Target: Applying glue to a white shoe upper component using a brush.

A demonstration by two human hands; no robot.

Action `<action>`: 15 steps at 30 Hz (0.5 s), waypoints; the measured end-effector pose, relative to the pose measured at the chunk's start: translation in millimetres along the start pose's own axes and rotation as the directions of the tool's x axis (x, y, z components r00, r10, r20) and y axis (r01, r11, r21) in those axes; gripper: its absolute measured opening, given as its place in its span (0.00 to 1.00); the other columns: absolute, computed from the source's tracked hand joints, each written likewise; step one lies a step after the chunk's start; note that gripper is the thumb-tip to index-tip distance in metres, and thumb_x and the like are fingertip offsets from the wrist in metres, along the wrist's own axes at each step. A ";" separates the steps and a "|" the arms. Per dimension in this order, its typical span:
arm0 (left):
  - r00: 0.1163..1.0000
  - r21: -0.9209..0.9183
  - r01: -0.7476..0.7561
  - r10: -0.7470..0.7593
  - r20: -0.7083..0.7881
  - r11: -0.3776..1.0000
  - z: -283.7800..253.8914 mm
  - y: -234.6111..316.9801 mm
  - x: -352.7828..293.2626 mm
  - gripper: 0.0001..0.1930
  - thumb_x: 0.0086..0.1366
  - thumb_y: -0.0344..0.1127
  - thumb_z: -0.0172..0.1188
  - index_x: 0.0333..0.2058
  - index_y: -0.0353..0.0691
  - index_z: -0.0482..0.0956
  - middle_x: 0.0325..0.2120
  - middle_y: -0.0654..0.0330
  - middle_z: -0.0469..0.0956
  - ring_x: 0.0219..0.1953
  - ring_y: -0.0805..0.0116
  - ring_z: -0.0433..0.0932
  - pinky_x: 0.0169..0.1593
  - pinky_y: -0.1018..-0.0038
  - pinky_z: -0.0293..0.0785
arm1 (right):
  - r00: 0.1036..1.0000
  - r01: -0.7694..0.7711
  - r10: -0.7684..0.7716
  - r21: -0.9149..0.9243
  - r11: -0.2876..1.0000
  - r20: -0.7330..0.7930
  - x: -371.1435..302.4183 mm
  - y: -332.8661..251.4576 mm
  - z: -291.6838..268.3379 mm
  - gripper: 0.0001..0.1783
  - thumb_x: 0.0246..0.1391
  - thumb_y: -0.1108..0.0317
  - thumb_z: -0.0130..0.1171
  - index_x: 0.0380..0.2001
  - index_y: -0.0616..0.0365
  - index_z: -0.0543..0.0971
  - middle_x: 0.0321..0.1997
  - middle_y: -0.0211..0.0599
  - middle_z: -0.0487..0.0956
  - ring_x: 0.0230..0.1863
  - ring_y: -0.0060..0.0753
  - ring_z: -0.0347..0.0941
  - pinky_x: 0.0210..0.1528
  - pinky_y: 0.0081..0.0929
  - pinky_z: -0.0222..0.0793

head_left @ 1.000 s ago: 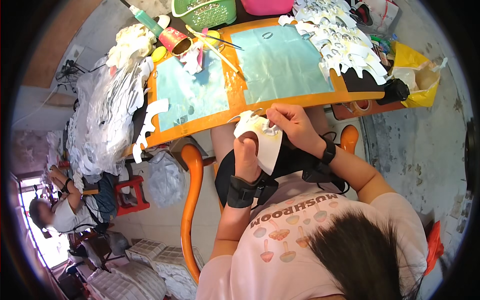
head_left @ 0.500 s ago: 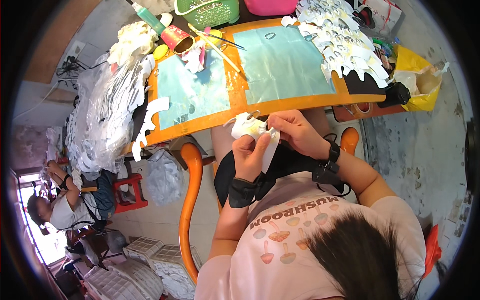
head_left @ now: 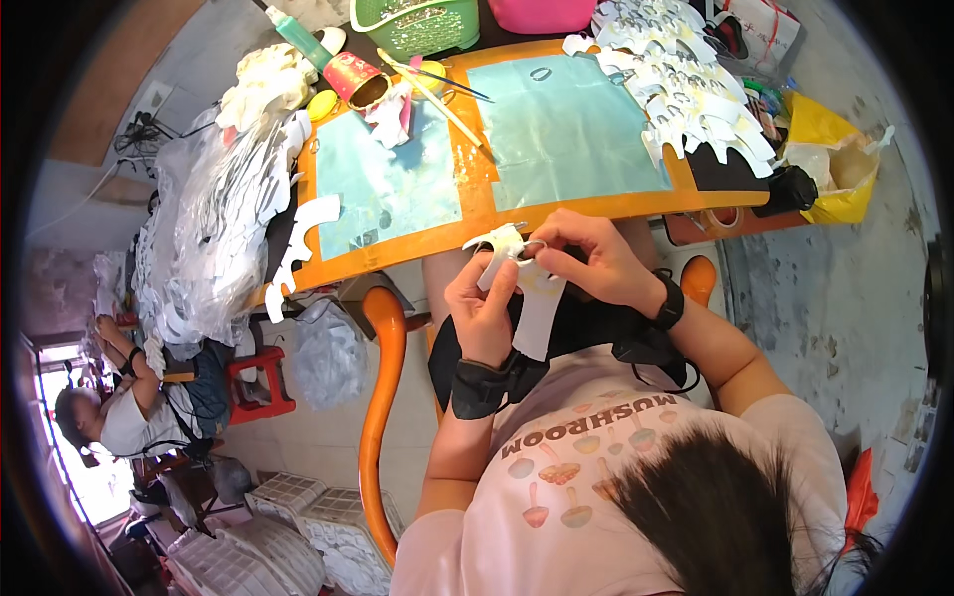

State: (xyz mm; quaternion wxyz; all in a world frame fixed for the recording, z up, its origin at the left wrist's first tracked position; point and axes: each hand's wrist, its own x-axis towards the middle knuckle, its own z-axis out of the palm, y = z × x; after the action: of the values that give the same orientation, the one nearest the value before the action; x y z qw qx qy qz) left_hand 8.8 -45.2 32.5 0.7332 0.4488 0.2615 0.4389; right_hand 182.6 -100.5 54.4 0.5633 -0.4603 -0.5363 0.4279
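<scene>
Just off the table's near edge, over my lap, my left hand [head_left: 483, 310] is closed on a white cut-out strap piece [head_left: 538, 316], thumb on top. Its long flat tail hangs down toward my shirt, and its upper end is bunched, with yellowish smears. My right hand [head_left: 594, 256] is pinched at the piece's right side, on a small metal ring [head_left: 535, 244]; the fingertips partly hide it. A similar white piece with curved cut-outs [head_left: 298, 248] lies at the table's left edge.
Light-blue sheets [head_left: 566, 124] cover the orange-edged table [head_left: 477, 214]. White pieces with rings [head_left: 686, 84] are heaped right, plastic-wrapped ones [head_left: 214, 209] left. A red can [head_left: 356, 79], stick [head_left: 437, 104] and green basket [head_left: 417, 25] stand or lie behind. Another person [head_left: 149, 407] sits far left.
The white piece has turned, so its tail now shows broader and hangs lower. My right fingers have shifted slightly right and opened wider, now at a ring beside the piece.
</scene>
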 end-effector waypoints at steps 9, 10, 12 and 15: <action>0.990 -0.402 0.123 -0.083 0.115 0.907 3.9 1.5 -7.7 0.12 0.65 0.28 0.60 0.44 0.26 0.75 0.42 0.57 0.78 0.43 0.70 0.78 0.50 0.75 0.72 | 0.989 -0.130 0.119 0.125 0.984 0.092 -0.5 -6.1 0.3 0.10 0.65 0.66 0.56 0.32 0.62 0.77 0.27 0.24 0.71 0.30 0.18 0.64 0.35 0.20 0.60; 0.988 -0.444 0.131 -0.081 0.129 0.887 4.3 3.1 -6.8 0.12 0.65 0.28 0.60 0.44 0.26 0.75 0.43 0.56 0.78 0.44 0.69 0.78 0.51 0.74 0.72 | 0.996 -0.012 0.016 -0.046 0.999 0.086 -0.5 -9.0 -0.7 0.09 0.63 0.67 0.56 0.32 0.62 0.77 0.26 0.27 0.71 0.30 0.23 0.64 0.35 0.22 0.61; 0.991 -0.254 0.126 -0.107 0.085 0.959 -5.9 -3.8 -4.4 0.10 0.66 0.26 0.59 0.43 0.27 0.76 0.40 0.57 0.79 0.43 0.71 0.78 0.50 0.75 0.72 | 0.975 0.219 -0.185 -0.378 0.900 0.126 0.5 -13.2 -3.0 0.07 0.60 0.70 0.58 0.31 0.62 0.77 0.26 0.33 0.72 0.29 0.32 0.66 0.35 0.26 0.63; 0.991 -0.118 0.105 -0.093 0.097 0.987 -1.7 4.4 -2.2 0.09 0.67 0.25 0.57 0.44 0.28 0.77 0.37 0.59 0.81 0.39 0.77 0.77 0.46 0.78 0.71 | 0.945 0.325 -0.263 -0.486 0.811 0.193 0.7 -15.1 -2.9 0.04 0.55 0.72 0.60 0.30 0.60 0.76 0.26 0.37 0.72 0.30 0.42 0.66 0.35 0.32 0.65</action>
State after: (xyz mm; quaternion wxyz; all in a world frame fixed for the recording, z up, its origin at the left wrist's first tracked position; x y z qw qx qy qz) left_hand 4.6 -45.4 35.7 0.7916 0.4089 0.2220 0.3961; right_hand 185.4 -103.2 69.3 0.4477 -0.4788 -0.7271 0.2038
